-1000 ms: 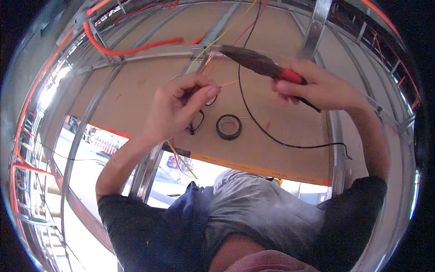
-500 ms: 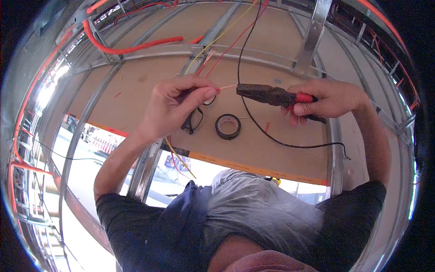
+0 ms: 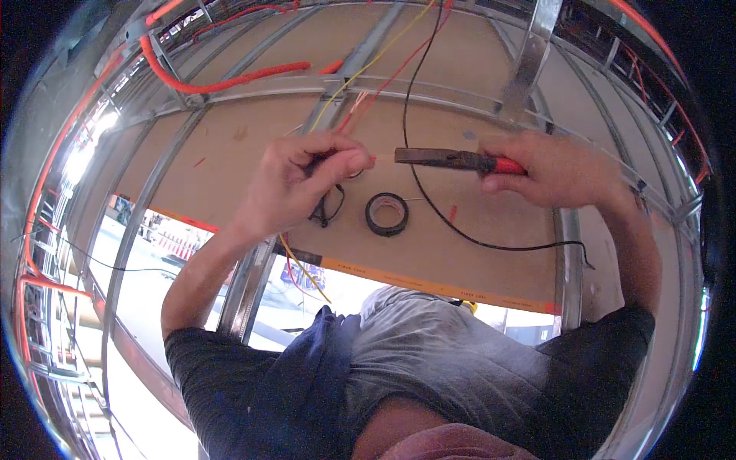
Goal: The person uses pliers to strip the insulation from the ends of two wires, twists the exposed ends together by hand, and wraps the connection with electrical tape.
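In my right hand (image 3: pixel 540 169) are pliers (image 3: pixel 445 158) with dark jaws and red handles, the jaws pointing left. My left hand (image 3: pixel 307 176) pinches a red wire (image 3: pixel 372 162), whose short end sticks out past the thumb. A small gap separates that end from the tips of the pliers. Behind the pliers hangs a black cable (image 3: pixel 409 100). Below the hands lie a roll of black tape (image 3: pixel 386 214) and a pair of black-framed glasses (image 3: pixel 326 208), partly hidden by my left hand. Bare copper strands (image 3: pixel 359 101) show above my left hand.
Metal studs (image 3: pixel 529 61) frame the brown board (image 3: pixel 475 230) on which the tape lies. An orange corrugated conduit (image 3: pixel 222 86) runs across the upper left. A yellow wire (image 3: pixel 368 67) hangs from above, and another yellow wire (image 3: pixel 307 268) dangles below my left hand.
The pliers have come away from the wire end and turned in my right hand. The pale bare length between them and my left hand no longer shows. My left hand is nearly still.
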{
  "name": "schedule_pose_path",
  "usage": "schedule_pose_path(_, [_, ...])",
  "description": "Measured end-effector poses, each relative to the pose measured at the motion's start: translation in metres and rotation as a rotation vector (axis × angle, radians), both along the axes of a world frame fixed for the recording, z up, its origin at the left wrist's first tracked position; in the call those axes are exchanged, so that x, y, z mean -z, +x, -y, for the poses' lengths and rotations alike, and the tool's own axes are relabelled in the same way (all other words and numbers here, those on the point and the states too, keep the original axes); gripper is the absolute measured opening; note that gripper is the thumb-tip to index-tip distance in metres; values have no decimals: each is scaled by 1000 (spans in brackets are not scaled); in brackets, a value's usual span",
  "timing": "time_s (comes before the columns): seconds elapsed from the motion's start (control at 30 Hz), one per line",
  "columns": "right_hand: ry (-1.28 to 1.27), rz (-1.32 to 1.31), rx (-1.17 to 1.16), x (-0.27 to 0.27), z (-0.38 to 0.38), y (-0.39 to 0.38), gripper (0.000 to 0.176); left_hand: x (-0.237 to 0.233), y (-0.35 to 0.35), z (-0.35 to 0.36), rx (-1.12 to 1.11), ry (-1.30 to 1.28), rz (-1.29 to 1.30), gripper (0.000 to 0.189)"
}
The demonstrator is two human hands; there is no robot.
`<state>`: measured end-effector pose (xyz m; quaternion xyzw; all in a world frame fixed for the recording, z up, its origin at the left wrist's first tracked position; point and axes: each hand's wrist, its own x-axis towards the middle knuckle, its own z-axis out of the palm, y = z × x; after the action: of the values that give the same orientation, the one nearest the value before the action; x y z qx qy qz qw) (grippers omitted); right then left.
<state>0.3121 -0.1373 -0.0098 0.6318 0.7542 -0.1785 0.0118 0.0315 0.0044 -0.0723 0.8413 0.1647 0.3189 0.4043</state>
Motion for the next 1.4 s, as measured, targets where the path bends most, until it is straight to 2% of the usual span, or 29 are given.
schedule_pose_path(0.03, [241, 236, 27, 3, 3, -6, 19, 0, 0, -1, -3, 0, 0, 18])
schedule_pose_path(0.07, [242, 235, 23, 10, 1, -3, 19, -1, 0, -3, -2, -85, 10, 19])
schedule_pose_path(0.13, [1116, 585, -124, 30, -3, 3, 25, -1, 0, -3, -3, -175, 17, 21])
schedule_pose_path(0.17, [1116, 580, -119, 33, -3, 4, 25, -2, 0, -2, -7, -171, -1, 21])
schedule_pose_path(0.27, [1056, 527, -66, 28, -6, 8, 30, -3, 1, -4, -5, -114, 0, 21])
schedule_pose_path(0.33, [511, 264, -70, 15, -1, 13, 22, -2, -1, -2, 3, -77, 0, 21])
schedule_pose_path(0.37, [507, 261, -67, 7, -3, 16, 22, -5, -2, 1, 6, -12, -31, 20])
schedule_pose_path(0.43, [-133, -73, -127, -10, -9, 20, 20, -5, -2, 2, 14, 55, -65, 19])
schedule_pose_path(0.47, [-134, -75, -124, -13, -9, 17, 20, -1, -2, 1, 19, 48, -31, 18])
schedule_pose_path(0.53, [-411, -260, 98, -16, -9, 12, 19, 4, -1, 0, 25, 36, -2, 17])
schedule_pose_path(0.7, [-434, -291, 109, -11, -13, 17, 20, 2, 0, 1, 32, 137, -18, 13])
schedule_pose_path(1.07, [-504, -397, 46, -2, -21, 30, 23, 3, 3, 3, 70, 156, 26, 11])
schedule_pose_path(1.17, [-490, -338, -25, -2, -22, 29, 27, 3, 4, 3, 67, 173, 19, 11])
schedule_pose_path(1.27, [-480, -396, 10, 0, -22, 28, 23, 3, 4, 3, 65, 193, 19, 10])
schedule_pose_path(1.33, [-424, -402, -75, 5, -23, 30, 23, 3, 3, 2, 68, 209, 19, 10])
schedule_pose_path(1.4, [-393, -366, -57, 7, -21, 30, 21, 4, 2, 2, 58, 187, 12, 12])
